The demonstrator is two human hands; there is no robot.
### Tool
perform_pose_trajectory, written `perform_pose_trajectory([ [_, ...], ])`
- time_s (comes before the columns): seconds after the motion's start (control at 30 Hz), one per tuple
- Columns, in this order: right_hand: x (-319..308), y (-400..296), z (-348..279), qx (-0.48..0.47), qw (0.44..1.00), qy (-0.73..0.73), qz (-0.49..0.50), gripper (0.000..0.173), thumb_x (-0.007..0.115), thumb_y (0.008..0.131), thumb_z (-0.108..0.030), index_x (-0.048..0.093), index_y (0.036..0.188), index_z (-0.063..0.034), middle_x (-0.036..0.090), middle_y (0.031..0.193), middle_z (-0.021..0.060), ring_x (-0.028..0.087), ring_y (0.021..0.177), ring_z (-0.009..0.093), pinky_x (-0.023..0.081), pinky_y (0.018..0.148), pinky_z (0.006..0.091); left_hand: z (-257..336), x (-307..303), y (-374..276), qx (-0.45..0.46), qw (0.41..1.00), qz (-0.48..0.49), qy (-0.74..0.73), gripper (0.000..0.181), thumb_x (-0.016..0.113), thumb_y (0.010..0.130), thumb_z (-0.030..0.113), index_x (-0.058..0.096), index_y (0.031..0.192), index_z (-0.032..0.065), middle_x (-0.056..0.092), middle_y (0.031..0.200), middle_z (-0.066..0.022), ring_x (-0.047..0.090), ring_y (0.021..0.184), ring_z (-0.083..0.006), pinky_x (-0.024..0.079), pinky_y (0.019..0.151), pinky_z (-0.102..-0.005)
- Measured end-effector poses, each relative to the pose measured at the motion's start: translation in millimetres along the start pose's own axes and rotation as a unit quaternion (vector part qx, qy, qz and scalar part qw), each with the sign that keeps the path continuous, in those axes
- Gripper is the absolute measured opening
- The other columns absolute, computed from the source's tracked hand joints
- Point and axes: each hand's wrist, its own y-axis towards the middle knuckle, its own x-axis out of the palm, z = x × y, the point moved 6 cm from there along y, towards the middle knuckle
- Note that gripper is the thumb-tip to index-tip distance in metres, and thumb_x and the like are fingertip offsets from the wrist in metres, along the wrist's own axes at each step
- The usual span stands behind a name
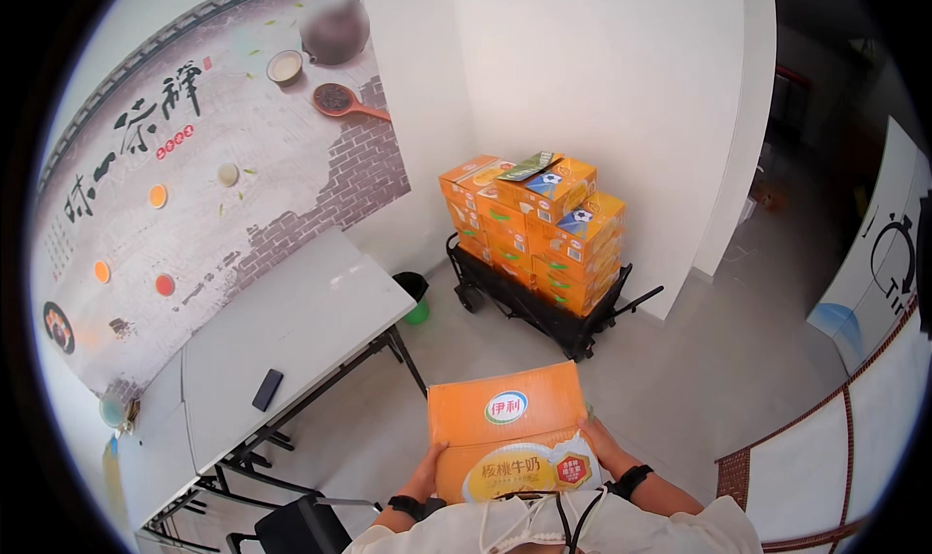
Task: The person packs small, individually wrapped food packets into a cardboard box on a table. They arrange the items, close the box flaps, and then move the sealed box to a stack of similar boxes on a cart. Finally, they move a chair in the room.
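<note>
Held in front of my chest is an orange cardboard milk carton (455, 415) with a Yili logo and a yellow oval on its faces. My left hand (428, 470) grips its left side, and my right hand (603, 445) presses against the opposite side. Both hands wear dark wrist straps; the fingers beneath the carton are hidden. Beyond it, well out of reach, a black folding wagon (524, 303) bears a stack of similar orange cartons (575, 252). One top carton there has a dark green flap or sheet on it.
To the left runs a pale grey folding table (306, 321) with a dark phone-like slab (268, 390) on it. Near its far end stands a green bin with a black liner (415, 299). A black chair (302, 528) sits lower left; a white brown-trimmed partition (794, 452) borders the right.
</note>
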Motion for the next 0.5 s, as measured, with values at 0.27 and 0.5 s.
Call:
perform_pose_trajectory([
  [0.27,-6,77,-39,-0.070,0.992,-0.021,0.099,0.060,0.053,0.089,-0.032,0.028,0.135,-0.0006,0.045,0.127,0.0127,0.047,0.113,0.020,0.038,0.095,0.0320,87,5,132,-0.045,0.995,-0.084,0.008,0.046,0.049,0.088,0.030,0.044,0.123,0.0003,0.054,0.119,-0.0140,0.054,0.107,-0.0244,0.043,0.092,-0.0359],
  [0.5,8,137,-52,-0.075,0.988,-0.009,0.131,0.059,0.052,0.090,-0.032,0.028,0.135,-0.0012,0.045,0.127,0.0116,0.048,0.112,0.020,0.039,0.095,0.0321,152,6,193,-0.086,0.987,-0.136,0.009,0.046,0.050,0.089,0.029,0.044,0.123,0.0002,0.053,0.121,-0.0135,0.054,0.108,-0.0243,0.043,0.093,-0.0352],
])
